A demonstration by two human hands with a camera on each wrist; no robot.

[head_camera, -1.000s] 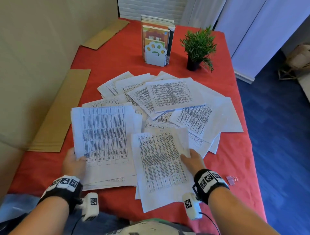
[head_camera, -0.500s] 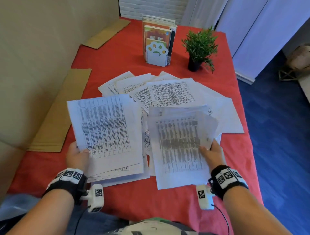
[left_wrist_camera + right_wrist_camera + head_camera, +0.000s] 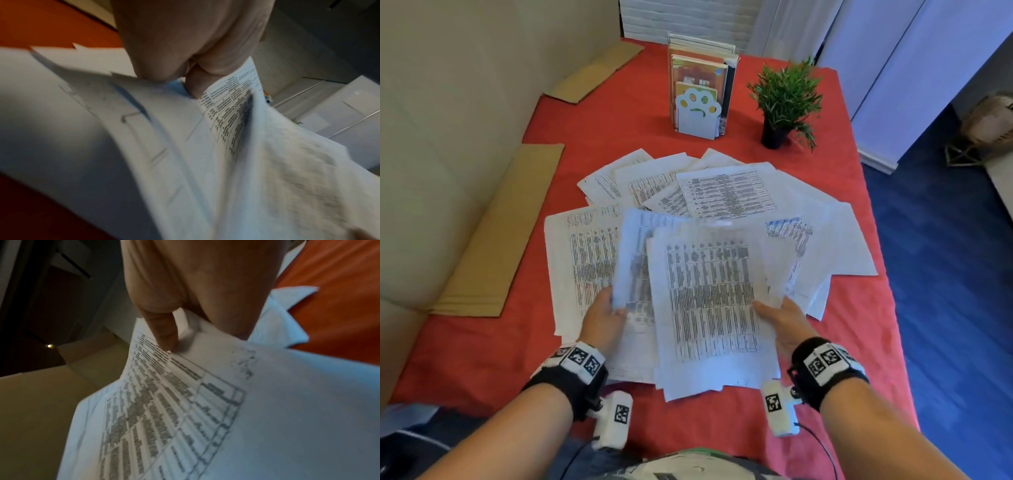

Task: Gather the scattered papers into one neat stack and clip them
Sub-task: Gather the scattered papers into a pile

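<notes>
White printed sheets (image 3: 726, 195) lie fanned over the red tablecloth (image 3: 482, 359). My left hand (image 3: 604, 317) pinches the left edge of a lifted bundle (image 3: 633, 260), thumb on top (image 3: 193, 87). One more printed sheet (image 3: 575, 260) fans out to the left beneath that hand. My right hand (image 3: 779, 317) grips the right edge of a second bundle of sheets (image 3: 709, 301), thumb pressed on the print (image 3: 164, 337). The right bundle overlaps the left one in the middle, and both are blurred. No clip shows in any view.
A paw-shaped bookend with books (image 3: 698, 113) and a small potted plant (image 3: 784, 102) stand behind the papers. Cardboard strips (image 3: 506, 233) lie along the beige wall on the left. The table's right edge drops to blue floor (image 3: 945, 274).
My right hand lifted its sheets off the table and carried them left over the left bundle. My left hand moved right with its papers to meet them.
</notes>
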